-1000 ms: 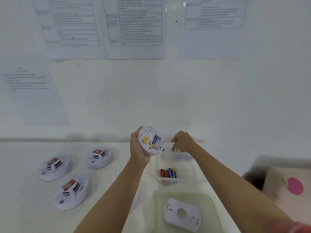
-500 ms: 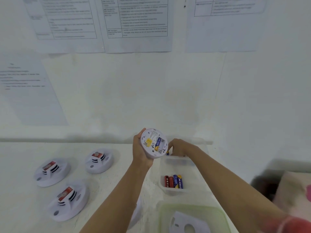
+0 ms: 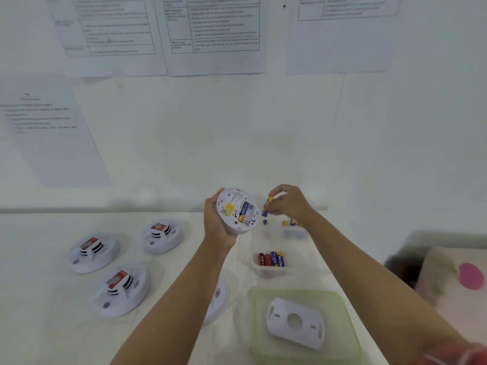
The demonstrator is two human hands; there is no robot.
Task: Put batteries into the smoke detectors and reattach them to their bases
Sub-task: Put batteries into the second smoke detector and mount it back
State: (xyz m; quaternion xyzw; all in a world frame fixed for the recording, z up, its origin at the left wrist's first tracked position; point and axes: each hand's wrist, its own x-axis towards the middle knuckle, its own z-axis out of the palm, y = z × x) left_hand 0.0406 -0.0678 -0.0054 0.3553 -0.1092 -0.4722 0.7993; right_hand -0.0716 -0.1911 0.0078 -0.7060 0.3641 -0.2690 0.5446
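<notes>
Three smoke detectors point(image 3: 121, 288) sit on the counter point(image 3: 39, 299) at left, red-labelled tops up. Left hand point(image 3: 218, 227) grips a fourth detector point(image 3: 232, 222) by its rim, raised, back toward the camera, one battery point(image 3: 243, 212) seated in its bay. Right hand point(image 3: 290, 204): fingers pinch a loose battery point(image 3: 267, 206) just beside the detector's right edge. Clear tray point(image 3: 272, 273) of spare batteries point(image 3: 271, 259) below. Base plate point(image 3: 295, 322) lies on a green lid point(image 3: 342, 312), front right.

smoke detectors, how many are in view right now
5. The held detector is in the left hand; the rear detector, far-left detector and near detector sit on the table at left; the fifth detector is partly hidden behind the left forearm. Others may be hidden.
</notes>
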